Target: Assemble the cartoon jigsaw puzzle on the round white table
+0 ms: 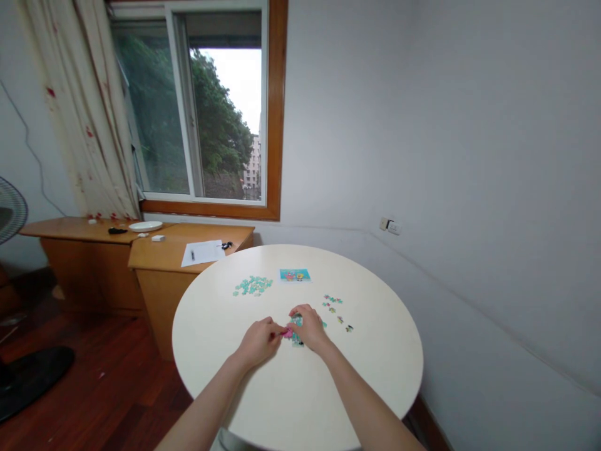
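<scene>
A partly joined jigsaw puzzle (297,340) in teal and pink lies on the round white table in front of me. From its left side, my left hand (260,340) pinches a pink puzzle piece (286,333) against the joined part. My right hand (308,327) arches over the puzzle from the right, thumb and fingers closed around its upper part and covering some of it. A teal loose piece (324,324) shows just beyond that hand. Further right lie several scattered puzzle pieces (332,309).
Teal pieces (253,285) form a loose pile at the table's back left. A picture card (295,275) with cartoon figures lies at the back of the white table (225,388). Behind it stand a wooden cabinet (154,257) with paper (203,252), and a wall.
</scene>
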The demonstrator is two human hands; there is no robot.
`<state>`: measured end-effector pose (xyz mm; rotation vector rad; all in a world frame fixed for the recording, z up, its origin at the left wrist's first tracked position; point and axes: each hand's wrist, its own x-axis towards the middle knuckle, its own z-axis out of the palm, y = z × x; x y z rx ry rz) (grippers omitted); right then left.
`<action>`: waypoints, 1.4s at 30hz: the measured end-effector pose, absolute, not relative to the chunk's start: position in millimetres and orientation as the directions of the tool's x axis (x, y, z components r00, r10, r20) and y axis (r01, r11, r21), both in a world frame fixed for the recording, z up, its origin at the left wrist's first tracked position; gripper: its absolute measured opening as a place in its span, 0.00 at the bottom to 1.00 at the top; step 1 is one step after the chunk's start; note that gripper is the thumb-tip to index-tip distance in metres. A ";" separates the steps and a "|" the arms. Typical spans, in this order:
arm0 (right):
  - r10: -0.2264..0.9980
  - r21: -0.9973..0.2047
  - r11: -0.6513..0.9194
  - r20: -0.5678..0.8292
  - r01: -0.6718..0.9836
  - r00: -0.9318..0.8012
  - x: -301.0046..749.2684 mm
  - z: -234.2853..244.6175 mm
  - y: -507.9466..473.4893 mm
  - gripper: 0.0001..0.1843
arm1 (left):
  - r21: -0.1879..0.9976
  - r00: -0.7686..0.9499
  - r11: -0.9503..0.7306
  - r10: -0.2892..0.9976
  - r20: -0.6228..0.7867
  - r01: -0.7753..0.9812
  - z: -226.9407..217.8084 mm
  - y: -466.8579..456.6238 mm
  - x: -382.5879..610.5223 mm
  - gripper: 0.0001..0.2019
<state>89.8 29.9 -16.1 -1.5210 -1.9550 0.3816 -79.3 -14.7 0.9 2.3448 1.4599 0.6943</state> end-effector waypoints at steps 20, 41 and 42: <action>0.959 -0.580 0.197 0.281 0.790 -0.032 81.3 -16.3 29.8 0.17 | 0.448 0.369 -0.444 0.895 0.249 0.776 -0.1 -15.0 -78.3 0.16; 0.934 -0.469 0.230 0.353 0.853 -0.057 76.0 -9.2 16.8 0.14 | 0.614 0.247 -0.390 0.919 0.307 0.686 -7.4 -7.4 -79.6 0.17; 0.929 -0.436 0.243 0.361 0.867 -0.079 73.9 -6.5 14.0 0.16 | 0.654 0.189 -0.369 0.924 0.331 0.661 -10.0 -4.5 -80.2 0.17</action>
